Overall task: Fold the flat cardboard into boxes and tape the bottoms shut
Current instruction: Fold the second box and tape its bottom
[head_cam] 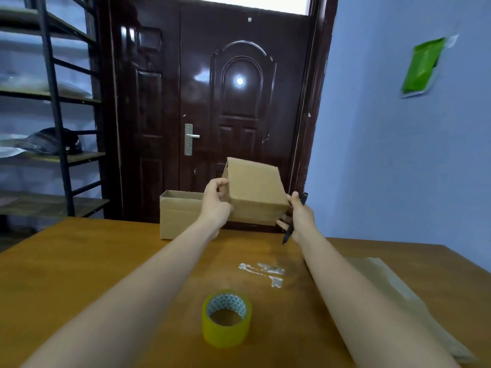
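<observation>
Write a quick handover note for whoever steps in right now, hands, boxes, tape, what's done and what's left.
Left hand grips the folded box at its left end, held above the table.
Right hand steadies its right end and holds a black pen-like tool.
Open box stands at the far edge.
Tape roll stands near.
Flat cardboard lies right.
Done: two boxes folded; taping can't be seen.
Left: set this down, fold the rest.

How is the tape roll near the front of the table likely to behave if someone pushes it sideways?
The tape roll lies flat on one open end, so it would probably slide across the table rather than roll. It is wide and squat, so tipping seems unlikely. Stood on its curved rim, it would likely roll freely.
</observation>
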The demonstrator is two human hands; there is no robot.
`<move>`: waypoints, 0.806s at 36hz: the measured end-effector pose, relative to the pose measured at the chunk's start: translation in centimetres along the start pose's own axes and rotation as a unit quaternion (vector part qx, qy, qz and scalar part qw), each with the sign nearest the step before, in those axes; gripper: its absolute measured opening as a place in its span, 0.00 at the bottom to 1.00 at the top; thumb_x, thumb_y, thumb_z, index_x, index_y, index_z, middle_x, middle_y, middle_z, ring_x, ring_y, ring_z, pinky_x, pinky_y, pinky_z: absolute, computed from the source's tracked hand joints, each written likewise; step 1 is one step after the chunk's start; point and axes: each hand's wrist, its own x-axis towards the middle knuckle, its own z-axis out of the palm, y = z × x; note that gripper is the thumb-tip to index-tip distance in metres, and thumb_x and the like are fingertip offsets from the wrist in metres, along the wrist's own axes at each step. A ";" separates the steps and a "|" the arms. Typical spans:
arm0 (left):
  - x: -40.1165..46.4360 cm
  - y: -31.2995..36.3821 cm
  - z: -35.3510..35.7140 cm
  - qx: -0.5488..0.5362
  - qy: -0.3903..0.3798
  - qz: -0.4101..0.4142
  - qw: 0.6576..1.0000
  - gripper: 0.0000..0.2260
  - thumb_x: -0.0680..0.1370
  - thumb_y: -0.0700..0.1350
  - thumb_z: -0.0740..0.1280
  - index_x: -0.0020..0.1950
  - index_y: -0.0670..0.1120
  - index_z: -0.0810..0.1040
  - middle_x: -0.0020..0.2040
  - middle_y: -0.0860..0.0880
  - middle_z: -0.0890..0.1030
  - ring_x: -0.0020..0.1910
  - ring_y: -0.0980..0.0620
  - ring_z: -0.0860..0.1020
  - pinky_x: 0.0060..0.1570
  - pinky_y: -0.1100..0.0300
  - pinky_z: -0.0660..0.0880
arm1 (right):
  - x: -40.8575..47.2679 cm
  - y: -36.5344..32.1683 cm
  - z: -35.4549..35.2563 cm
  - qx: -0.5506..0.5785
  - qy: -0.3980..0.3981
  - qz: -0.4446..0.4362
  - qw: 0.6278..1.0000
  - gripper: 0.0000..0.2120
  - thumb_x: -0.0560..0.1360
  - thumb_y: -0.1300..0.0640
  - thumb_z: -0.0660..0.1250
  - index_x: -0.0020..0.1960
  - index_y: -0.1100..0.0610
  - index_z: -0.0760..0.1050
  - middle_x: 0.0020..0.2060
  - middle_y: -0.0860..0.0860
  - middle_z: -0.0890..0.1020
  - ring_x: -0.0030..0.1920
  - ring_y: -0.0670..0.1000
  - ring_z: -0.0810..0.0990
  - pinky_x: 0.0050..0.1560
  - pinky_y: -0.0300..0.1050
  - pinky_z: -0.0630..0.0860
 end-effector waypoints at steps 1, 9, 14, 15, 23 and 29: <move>0.2 0.1 0.0 0.002 -0.005 0.004 1.000 0.30 0.71 0.25 0.64 0.68 0.50 0.67 0.63 0.48 0.70 0.62 0.49 0.70 0.53 0.56 0.75 | 0.2 -0.1 -0.1 0.016 -0.005 0.000 1.000 0.18 0.80 0.46 0.58 0.60 0.56 0.77 0.53 0.53 0.80 0.54 0.56 0.80 0.56 0.55 0.78; 1.1 -0.8 0.1 0.035 -0.042 0.007 0.998 0.35 0.71 0.31 0.69 0.75 0.48 0.63 0.59 0.47 0.66 0.59 0.48 0.72 0.57 0.57 0.74 | 2.2 0.5 -0.1 -0.007 0.017 -0.008 1.000 0.20 0.80 0.42 0.57 0.58 0.58 0.73 0.56 0.55 0.79 0.56 0.56 0.78 0.57 0.53 0.78; 1.5 -3.0 0.6 0.039 -0.052 -0.005 0.998 0.35 0.72 0.33 0.70 0.75 0.47 0.62 0.64 0.47 0.66 0.63 0.50 0.69 0.63 0.54 0.71 | 3.1 2.1 0.5 -0.034 0.022 0.003 0.999 0.27 0.78 0.39 0.57 0.71 0.54 0.66 0.67 0.52 0.72 0.68 0.57 0.69 0.69 0.59 0.67; 1.6 -3.4 0.7 0.040 -0.055 -0.013 0.998 0.35 0.72 0.33 0.70 0.75 0.47 0.61 0.64 0.46 0.66 0.64 0.49 0.69 0.61 0.55 0.71 | 3.2 2.4 0.5 -0.039 0.024 0.012 0.999 0.28 0.78 0.39 0.57 0.72 0.55 0.65 0.69 0.52 0.71 0.69 0.57 0.68 0.70 0.58 0.65; 3.4 -8.3 1.2 0.067 -0.083 -0.072 0.992 0.36 0.73 0.37 0.71 0.77 0.50 0.59 0.69 0.48 0.64 0.68 0.46 0.67 0.65 0.52 0.68 | 5.7 6.0 -0.1 -0.103 0.027 0.061 0.992 0.27 0.79 0.39 0.56 0.68 0.57 0.70 0.62 0.54 0.77 0.62 0.57 0.75 0.66 0.58 0.70; 4.6 -12.5 1.9 0.044 -0.105 -0.129 0.985 0.36 0.75 0.39 0.69 0.78 0.52 0.55 0.73 0.50 0.62 0.71 0.46 0.63 0.69 0.48 0.63 | 8.2 8.6 -0.2 -0.113 0.011 0.131 0.985 0.29 0.78 0.39 0.57 0.69 0.60 0.68 0.61 0.56 0.77 0.61 0.58 0.75 0.64 0.53 0.70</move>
